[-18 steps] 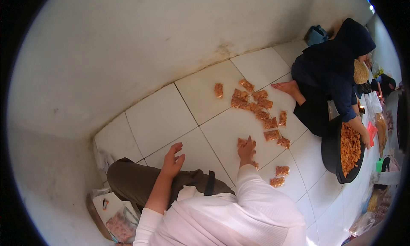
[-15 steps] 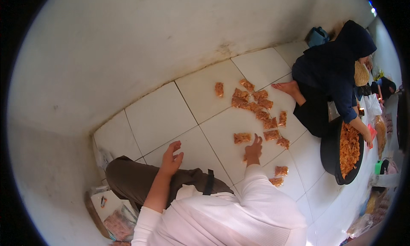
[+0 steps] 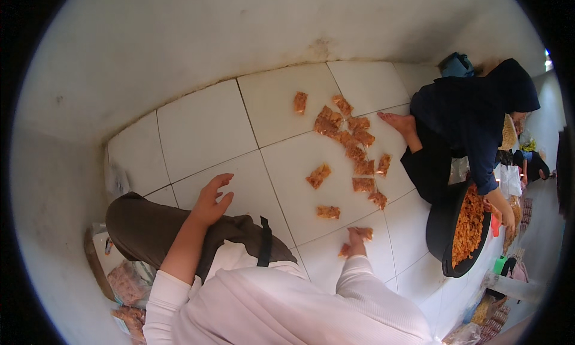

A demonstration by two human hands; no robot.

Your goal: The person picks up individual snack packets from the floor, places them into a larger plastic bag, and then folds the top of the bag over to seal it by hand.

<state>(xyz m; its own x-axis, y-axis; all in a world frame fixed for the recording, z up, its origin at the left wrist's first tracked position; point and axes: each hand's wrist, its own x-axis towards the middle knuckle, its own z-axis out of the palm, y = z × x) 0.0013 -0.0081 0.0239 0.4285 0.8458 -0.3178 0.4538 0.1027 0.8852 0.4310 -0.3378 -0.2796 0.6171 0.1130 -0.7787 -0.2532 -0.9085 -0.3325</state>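
My left hand [image 3: 211,202] hovers above my left leg, its fingers bent and apart, with nothing in it. On the white tile floor, my right hand [image 3: 357,243] reaches forward, its fingers closed over a small clear packet of orange-brown snack [image 3: 365,231]. Close beside that wrist lies another packet [image 3: 344,250], partly hidden by the hand. Just ahead are a single packet [image 3: 328,212] and a tilted packet [image 3: 318,175]. Farther off, several similar packets lie in a loose cluster [image 3: 359,153], with one packet [image 3: 300,102] apart near the wall.
At the right a co-worker [image 3: 467,111] in dark clothes sits with a hand over a big black tub [image 3: 440,237] of orange-brown snack. A box [image 3: 99,255] with pink packs stands beside my left leg. The wall [image 3: 179,57] borders the floor's far side.
My right hand has moved from beside the nearer single packets onto one of the pair farther right. One packet there now lies tilted. The view has shifted; my left hand stays open.
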